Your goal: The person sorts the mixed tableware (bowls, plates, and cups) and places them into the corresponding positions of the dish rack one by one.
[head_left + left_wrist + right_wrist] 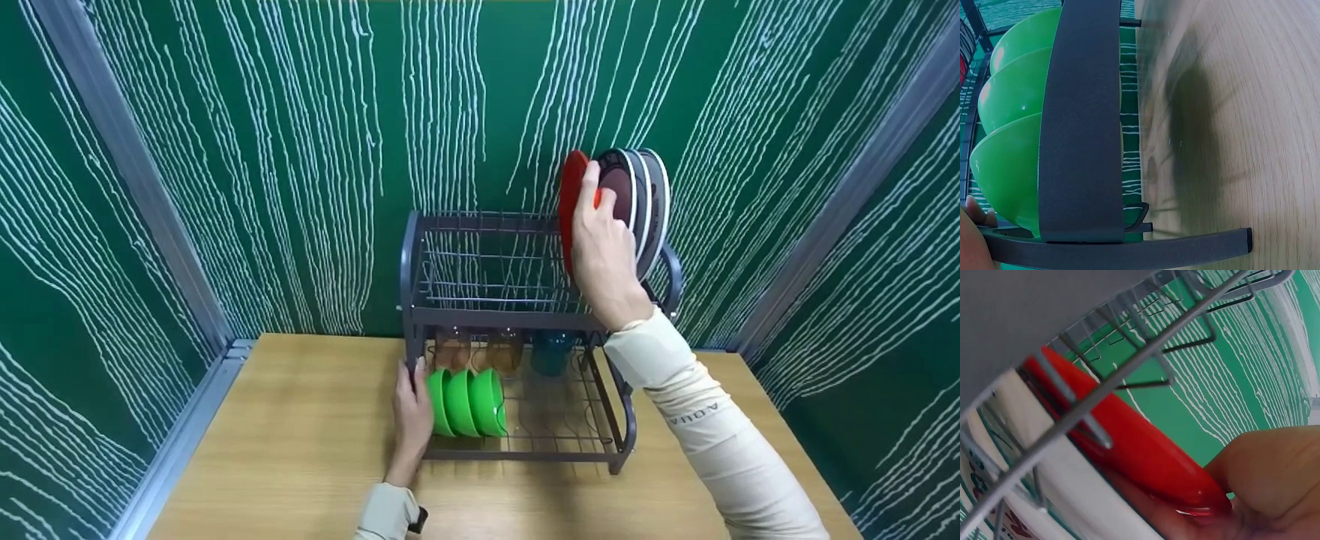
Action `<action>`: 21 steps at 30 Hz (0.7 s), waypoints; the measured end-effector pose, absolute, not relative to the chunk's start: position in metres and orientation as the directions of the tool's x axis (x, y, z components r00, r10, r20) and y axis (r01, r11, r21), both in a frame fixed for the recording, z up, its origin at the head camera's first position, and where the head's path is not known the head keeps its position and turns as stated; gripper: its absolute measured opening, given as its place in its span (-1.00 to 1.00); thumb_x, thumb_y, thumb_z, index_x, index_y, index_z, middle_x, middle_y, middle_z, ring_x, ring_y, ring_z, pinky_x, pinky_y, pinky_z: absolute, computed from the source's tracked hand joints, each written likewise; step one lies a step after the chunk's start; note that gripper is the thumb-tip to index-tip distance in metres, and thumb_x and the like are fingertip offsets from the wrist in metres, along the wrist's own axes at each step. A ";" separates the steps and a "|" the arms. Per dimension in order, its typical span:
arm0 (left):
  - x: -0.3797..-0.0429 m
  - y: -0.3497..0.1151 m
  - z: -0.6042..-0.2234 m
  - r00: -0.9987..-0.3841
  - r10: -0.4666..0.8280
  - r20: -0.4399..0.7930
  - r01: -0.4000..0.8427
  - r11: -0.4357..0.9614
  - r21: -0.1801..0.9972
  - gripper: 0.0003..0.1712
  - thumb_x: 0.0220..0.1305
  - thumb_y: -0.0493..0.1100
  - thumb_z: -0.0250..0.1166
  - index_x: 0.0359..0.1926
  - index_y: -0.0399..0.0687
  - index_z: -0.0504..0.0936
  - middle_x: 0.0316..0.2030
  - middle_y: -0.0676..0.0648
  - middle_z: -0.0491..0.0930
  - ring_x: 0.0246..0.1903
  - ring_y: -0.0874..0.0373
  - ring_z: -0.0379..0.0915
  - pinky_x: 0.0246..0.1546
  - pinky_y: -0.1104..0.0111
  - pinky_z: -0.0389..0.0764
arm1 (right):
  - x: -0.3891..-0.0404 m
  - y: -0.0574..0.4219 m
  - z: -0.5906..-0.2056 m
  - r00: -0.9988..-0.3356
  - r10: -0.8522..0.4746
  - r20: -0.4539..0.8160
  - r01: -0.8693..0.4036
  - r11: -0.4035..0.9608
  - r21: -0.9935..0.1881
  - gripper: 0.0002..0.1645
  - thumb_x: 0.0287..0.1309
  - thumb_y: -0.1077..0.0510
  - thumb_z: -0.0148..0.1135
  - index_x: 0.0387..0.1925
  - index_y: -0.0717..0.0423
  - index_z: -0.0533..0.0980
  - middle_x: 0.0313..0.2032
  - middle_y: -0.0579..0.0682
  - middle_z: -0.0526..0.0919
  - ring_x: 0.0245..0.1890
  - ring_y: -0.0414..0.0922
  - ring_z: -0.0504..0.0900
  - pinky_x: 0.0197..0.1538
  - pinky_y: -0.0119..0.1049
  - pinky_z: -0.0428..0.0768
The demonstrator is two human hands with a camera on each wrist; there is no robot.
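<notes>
My right hand [606,251] pinches a red plate [571,176] at the right end of the dish rack's upper tier. In the right wrist view, the red plate [1140,444] passes between the thumb and the fingers. Dark plates with white rims [654,202] stand upright just to its right. Lower down, my left hand [412,412] grips the left side frame of the dark grey dish rack [510,319]. Close beside it, green bowls [487,401] lean in a row on the lower tier; the left wrist view shows the bowls [1008,169] behind the side panel.
Tinted glasses, including a blue one [551,352], stand at the back of the lower tier. The rack is on a wooden table [300,435]. Green walls with white streaks [300,150] rise behind and at both sides.
</notes>
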State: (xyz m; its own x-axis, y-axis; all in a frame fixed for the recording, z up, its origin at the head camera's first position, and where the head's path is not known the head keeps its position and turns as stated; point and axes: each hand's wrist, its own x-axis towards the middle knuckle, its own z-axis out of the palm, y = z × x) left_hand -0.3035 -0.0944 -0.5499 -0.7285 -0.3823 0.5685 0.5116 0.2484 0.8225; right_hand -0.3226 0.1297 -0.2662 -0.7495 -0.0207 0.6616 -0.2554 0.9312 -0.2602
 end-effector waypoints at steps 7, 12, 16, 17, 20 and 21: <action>-0.303 -0.095 -0.550 -0.715 -0.382 0.586 0.522 0.267 0.811 -0.88 0.43 -0.31 -0.01 -0.16 -0.28 0.45 -0.42 -0.20 0.46 -0.40 -0.13 0.44 -0.41 0.35 0.47 | -0.325 0.130 -0.265 -0.641 -0.082 0.763 -0.210 0.975 -0.072 -0.12 0.10 0.43 0.19 0.39 0.35 -0.01 0.14 0.40 0.33 -0.08 0.27 0.50 -0.01 0.06 0.56; -0.303 -0.095 -0.552 -0.708 -0.375 0.598 0.539 0.260 0.801 -0.86 0.44 -0.26 0.00 -0.17 -0.24 0.45 -0.44 -0.19 0.46 -0.42 -0.12 0.43 -0.43 0.33 0.47 | -0.326 0.133 -0.262 -0.577 -0.164 0.800 -0.079 0.986 0.145 -0.28 0.14 0.45 0.12 0.32 0.45 0.12 0.11 0.41 0.36 0.05 0.26 0.34 0.17 0.02 0.42; -0.304 -0.095 -0.552 -0.700 -0.381 0.603 0.538 0.273 0.797 -0.85 0.44 -0.24 0.01 -0.19 -0.26 0.45 -0.43 -0.21 0.47 -0.42 -0.12 0.44 -0.44 0.32 0.47 | -0.325 0.138 -0.257 -0.612 -0.170 0.772 -0.033 0.981 0.190 -0.18 0.07 0.43 0.18 0.34 0.45 0.07 0.22 0.41 0.25 0.22 0.26 0.20 0.27 0.04 0.27; -0.304 -0.096 -0.552 -0.699 -0.383 0.604 0.537 0.277 0.797 -0.85 0.44 -0.24 0.01 -0.19 -0.27 0.45 -0.43 -0.23 0.47 -0.42 -0.11 0.44 -0.44 0.32 0.47 | -0.325 0.139 -0.256 -0.620 -0.170 0.766 -0.027 0.980 0.195 -0.15 0.04 0.42 0.20 0.34 0.46 0.06 0.25 0.41 0.22 0.25 0.27 0.17 0.30 0.04 0.24; -0.305 -0.096 -0.552 -0.696 -0.387 0.604 0.526 0.298 0.797 -0.86 0.43 -0.25 0.02 -0.20 -0.25 0.46 -0.44 -0.26 0.47 -0.44 -0.01 0.41 -0.45 0.33 0.46 | -0.324 0.144 -0.255 -0.632 -0.166 0.757 -0.016 0.980 0.201 -0.07 -0.04 0.42 0.23 0.35 0.49 0.02 0.30 0.41 0.16 0.31 0.29 0.10 0.35 0.03 0.17; -0.305 -0.096 -0.553 -0.695 -0.387 0.606 0.524 0.305 0.795 -0.87 0.43 -0.26 0.02 -0.20 -0.24 0.46 -0.44 -0.26 0.47 -0.45 0.03 0.40 -0.45 0.33 0.45 | -0.324 0.146 -0.255 -0.633 -0.161 0.757 -0.015 0.980 0.196 -0.06 -0.05 0.42 0.23 0.35 0.49 0.02 0.31 0.41 0.15 0.32 0.29 0.10 0.36 0.02 0.15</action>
State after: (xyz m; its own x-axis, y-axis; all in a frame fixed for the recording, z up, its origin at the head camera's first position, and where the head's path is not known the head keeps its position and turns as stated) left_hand -0.3048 -0.0961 -0.5525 -0.6946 -0.3871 0.6064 0.5239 0.3055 0.7951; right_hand -0.3241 0.1458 -0.2546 -0.6332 -0.1610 0.7571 -0.0148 0.9805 0.1961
